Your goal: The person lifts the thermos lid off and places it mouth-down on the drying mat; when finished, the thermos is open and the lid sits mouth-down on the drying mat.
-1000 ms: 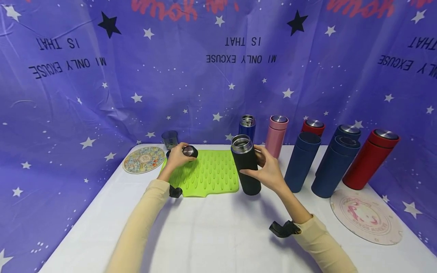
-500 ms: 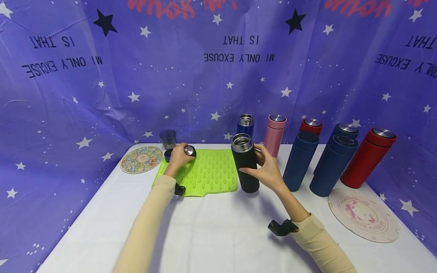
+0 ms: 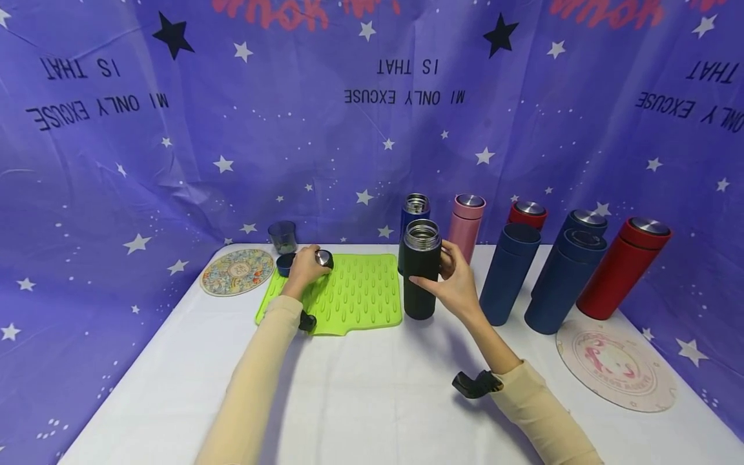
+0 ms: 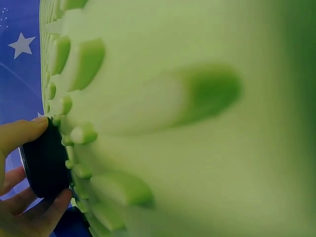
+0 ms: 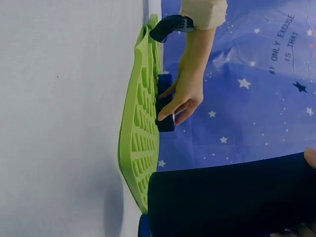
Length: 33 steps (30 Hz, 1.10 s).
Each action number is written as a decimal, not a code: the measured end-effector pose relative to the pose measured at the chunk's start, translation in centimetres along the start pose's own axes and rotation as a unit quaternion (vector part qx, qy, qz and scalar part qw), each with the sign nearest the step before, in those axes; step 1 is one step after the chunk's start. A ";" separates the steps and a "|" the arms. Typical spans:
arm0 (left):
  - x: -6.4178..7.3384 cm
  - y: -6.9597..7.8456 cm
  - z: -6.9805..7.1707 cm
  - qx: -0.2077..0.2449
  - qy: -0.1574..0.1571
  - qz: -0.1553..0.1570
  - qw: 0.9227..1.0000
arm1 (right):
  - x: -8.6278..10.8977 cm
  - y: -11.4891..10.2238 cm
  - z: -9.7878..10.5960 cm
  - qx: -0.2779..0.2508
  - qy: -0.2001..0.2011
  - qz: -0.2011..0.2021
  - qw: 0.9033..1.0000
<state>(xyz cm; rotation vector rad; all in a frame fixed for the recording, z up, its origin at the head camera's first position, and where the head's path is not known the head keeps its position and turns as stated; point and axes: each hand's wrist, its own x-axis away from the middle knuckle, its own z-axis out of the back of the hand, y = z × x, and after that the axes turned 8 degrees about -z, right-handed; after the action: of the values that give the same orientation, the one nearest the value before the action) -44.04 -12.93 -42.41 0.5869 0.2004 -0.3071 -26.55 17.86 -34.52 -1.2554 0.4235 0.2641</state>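
Observation:
My left hand (image 3: 303, 267) pinches a black bottle lid (image 3: 323, 259) with a silver top, low at the back left of the green ridged mat (image 3: 366, 294). In the left wrist view the lid (image 4: 45, 163) sits right against the mat's ridges, thumb on one side and fingers on the other. A dark blue lid (image 3: 285, 265) lies beside that hand at the mat's corner. My right hand (image 3: 456, 284) grips a lidless black thermos bottle (image 3: 421, 284) from its right side, upright at the mat's right edge, threaded steel mouth up.
Behind the black bottle stands an uncapped blue bottle (image 3: 409, 223), with a pink bottle (image 3: 467, 223) beside it. Several capped red and navy bottles (image 3: 510, 274) crowd the right. A round pink mat (image 3: 616, 365), a patterned round mat (image 3: 238, 272) and a dark clear cup (image 3: 282, 237) flank them.
The black bottle has gone from tilted to upright and shifted slightly back in my right hand. My left hand has brought the black lid down a little at the green mat.

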 end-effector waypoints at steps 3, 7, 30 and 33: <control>0.0 -0.2 0.0 -0.001 -0.004 0.001 1.000 | -0.4 0.5 -0.2 0.007 0.020 -0.011 1.000; 0.0 -0.4 0.1 0.001 -0.007 0.000 1.000 | -1.6 2.1 -0.5 -0.006 0.040 -0.023 0.999; 7.1 -0.4 4.9 0.041 0.011 -0.082 0.996 | -5.8 7.4 -2.0 -0.029 0.088 -0.069 0.993; 8.6 -0.8 5.4 0.042 0.004 -0.066 0.997 | -6.1 7.7 -2.2 -0.030 0.094 -0.074 0.992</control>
<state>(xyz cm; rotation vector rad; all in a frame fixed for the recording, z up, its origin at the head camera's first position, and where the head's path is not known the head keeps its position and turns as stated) -35.75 -18.61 -40.77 0.6597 0.2362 -0.4423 -35.56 18.29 -38.99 -1.3692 0.4846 0.0319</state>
